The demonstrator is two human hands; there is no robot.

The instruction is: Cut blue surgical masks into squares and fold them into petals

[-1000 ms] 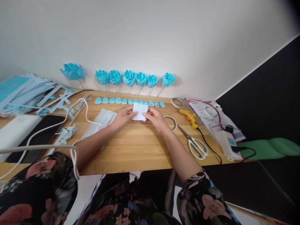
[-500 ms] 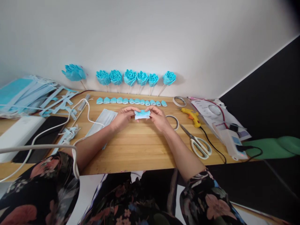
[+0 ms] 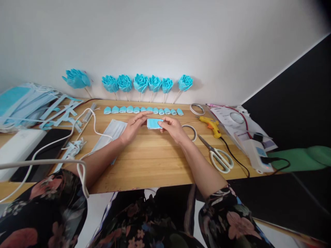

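Observation:
A small folded piece of blue mask fabric (image 3: pixel 153 124) is held up above the table, its blue face toward me. My right hand (image 3: pixel 173 129) pinches its right end, thumb in front and fingers behind. At its left end is my left hand (image 3: pixel 134 128), fingers stretched out and loose; whether it touches the fabric is hard to tell. Behind the hands runs a row of small folded blue petals (image 3: pixel 129 109). A flat face mask (image 3: pixel 111 132) lies beside my left wrist, partly under the forearm.
Several blue fabric flowers (image 3: pixel 141 83) on sticks lean on the wall. To the right are tape rolls (image 3: pixel 190 132), a yellow glue gun (image 3: pixel 210 124), scissors (image 3: pixel 221 159) and a power strip (image 3: pixel 258 156). Stacked masks (image 3: pixel 23 103), cut strips (image 3: pixel 64 112) and a white cable (image 3: pixel 55 140) are left.
The fabric piece has gone from loosely creased between both hands to a neat flat fold in my right hand. My left fingers have loosened and straightened. The view has shifted slightly.

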